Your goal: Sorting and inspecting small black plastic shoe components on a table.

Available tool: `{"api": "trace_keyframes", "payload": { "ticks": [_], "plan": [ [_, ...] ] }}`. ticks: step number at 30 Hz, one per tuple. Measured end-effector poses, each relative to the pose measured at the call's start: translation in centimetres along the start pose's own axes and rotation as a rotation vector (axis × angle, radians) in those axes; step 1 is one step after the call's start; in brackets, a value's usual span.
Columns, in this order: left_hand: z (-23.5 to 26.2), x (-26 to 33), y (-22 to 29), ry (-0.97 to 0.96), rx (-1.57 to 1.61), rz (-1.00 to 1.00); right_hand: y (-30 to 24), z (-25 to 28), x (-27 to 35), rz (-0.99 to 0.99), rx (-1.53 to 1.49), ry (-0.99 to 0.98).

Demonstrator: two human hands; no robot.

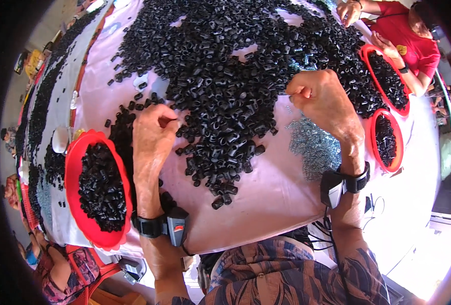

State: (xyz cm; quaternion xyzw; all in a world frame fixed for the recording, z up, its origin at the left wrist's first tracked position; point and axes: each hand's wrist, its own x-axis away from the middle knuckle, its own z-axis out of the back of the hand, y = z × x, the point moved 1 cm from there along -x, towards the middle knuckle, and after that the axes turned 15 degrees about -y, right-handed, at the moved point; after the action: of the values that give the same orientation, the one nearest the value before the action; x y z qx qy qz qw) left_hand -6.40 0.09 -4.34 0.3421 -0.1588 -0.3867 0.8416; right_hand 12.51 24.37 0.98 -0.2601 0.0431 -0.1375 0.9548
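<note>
A large heap of small black plastic pieces (pixel 225 96), like short hollow caps, spreads over the pale pink cloth (pixel 266 193). My left hand (pixel 154 133) is at the heap's left edge, its fingers curled in a pinch. What they hold, if anything, is hidden. Over the heap's right side, my right hand (pixel 321 99) is also closed, thumb against bent fingers; its contents cannot be made out. Below the right hand lies a pile of small silvery screws (pixel 312 145). Each wrist wears a black strap with a small device.
A red scalloped basin (pixel 73 188) of black pieces stands left of my left forearm. Two more red basins, one nearer (pixel 399 152) and one farther (pixel 406 104), sit at the right. A person in a red shirt (pixel 406 38) works at the far right. Another table (pixel 65 109) with black pieces runs along the left.
</note>
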Motion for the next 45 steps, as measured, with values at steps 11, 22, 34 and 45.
{"api": "trace_keyframes", "payload": {
  "ticks": [11, 22, 34, 45],
  "plan": [
    [-0.1, -0.5, 0.4, 0.060, 0.065, -0.062, -0.8, -0.3, 0.8, -0.263, 0.303, -0.226],
    [-0.1, 0.3, 1.1, 0.134, 0.085, -0.210, -2.3, -1.7, 0.5, -0.209, 0.348, -0.180],
    [-0.3, 0.4, 2.3, 0.003, -0.100, -0.160, -1.9, -1.4, 0.5, -0.094, 0.299, -0.054],
    [-0.8, 0.9, 2.2, 0.011, -0.190, -0.148, -4.1, -2.5, -0.3, 0.188, -0.405, 0.174]
  ]
}}
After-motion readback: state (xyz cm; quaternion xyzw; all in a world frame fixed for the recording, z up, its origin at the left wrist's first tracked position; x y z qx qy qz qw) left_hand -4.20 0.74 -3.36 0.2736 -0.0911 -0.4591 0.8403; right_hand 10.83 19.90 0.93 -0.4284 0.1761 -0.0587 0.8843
